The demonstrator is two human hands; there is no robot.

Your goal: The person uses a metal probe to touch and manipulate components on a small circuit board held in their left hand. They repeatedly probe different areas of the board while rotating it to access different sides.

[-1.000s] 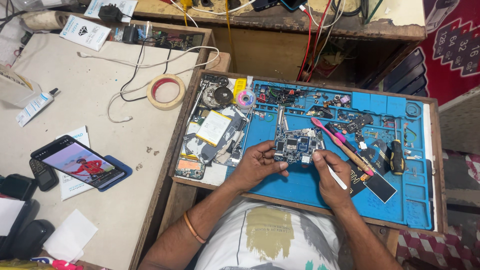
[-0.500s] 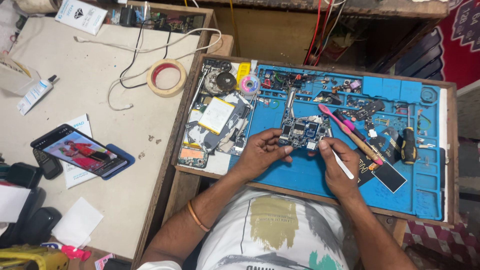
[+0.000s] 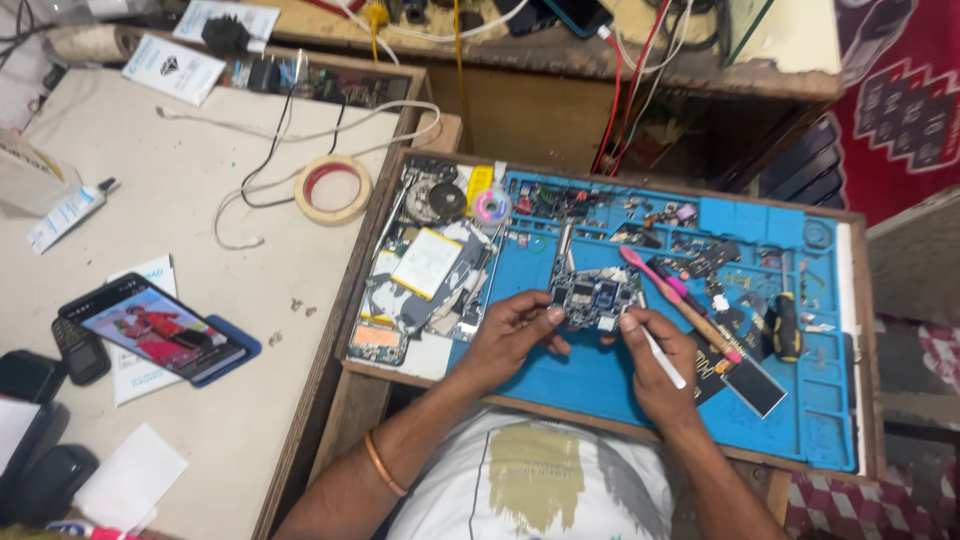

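A small phone circuit board [image 3: 592, 295] lies on a blue repair mat [image 3: 600, 385] in a wooden tray. My left hand [image 3: 510, 335] pins the board's lower left edge with fingertips and thumb. My right hand [image 3: 655, 365] grips a thin white tool [image 3: 663, 357] like a pen, its tip at the board's right edge. A pink toothbrush [image 3: 680, 300] lies just right of the board, partly behind my right hand.
A taken-apart phone with its battery [image 3: 425, 262] fills the tray's left side. A screwdriver [image 3: 786, 328] and a dark flat part [image 3: 755, 385] lie to the right. A lit smartphone [image 3: 150, 327], a tape roll [image 3: 332, 188], a tube [image 3: 70, 213] and cables are on the left table.
The view has shifted slightly. Both hands stay on the board, with the white tool's tip still at its right edge.
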